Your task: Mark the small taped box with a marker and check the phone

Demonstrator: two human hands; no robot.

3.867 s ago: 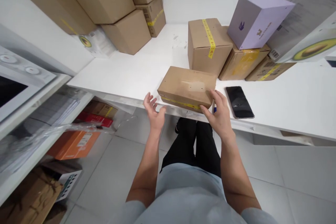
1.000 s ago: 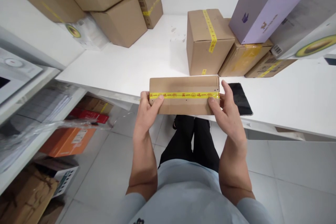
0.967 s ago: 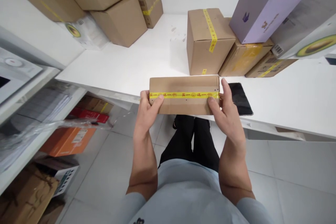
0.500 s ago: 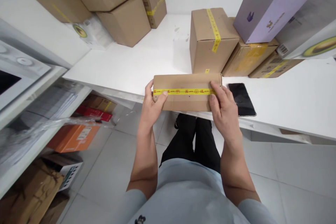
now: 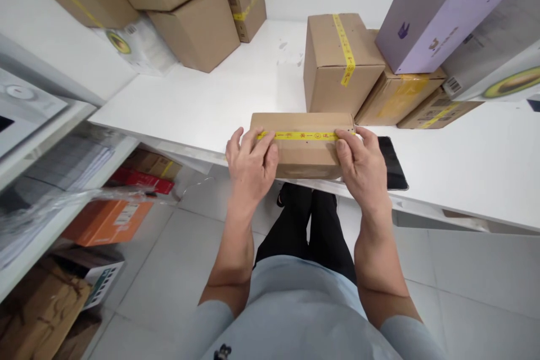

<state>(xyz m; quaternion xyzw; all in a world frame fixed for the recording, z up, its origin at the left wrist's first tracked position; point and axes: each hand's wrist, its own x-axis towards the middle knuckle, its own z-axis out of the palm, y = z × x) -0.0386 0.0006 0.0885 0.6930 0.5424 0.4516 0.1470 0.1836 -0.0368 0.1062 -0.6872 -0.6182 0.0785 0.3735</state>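
Note:
A flat brown cardboard box (image 5: 306, 149) with a yellow tape strip along its top rests at the near edge of the white table (image 5: 219, 107). My left hand (image 5: 252, 166) wraps over the box's left end, fingers curled on top. My right hand (image 5: 363, 169) grips the right end, with its fingers over the tape. Both hands hold the box.
A black phone (image 5: 392, 160) lies just right of the box. Behind stand a taped brown box (image 5: 337, 62), a purple box (image 5: 430, 17) on more cartons, and stacked cartons (image 5: 194, 22) at far left. Shelves (image 5: 46, 152) with goods run along the left.
The box has tipped away from me and settled on the table, its taped face now up. Both hands have slid further over its ends.

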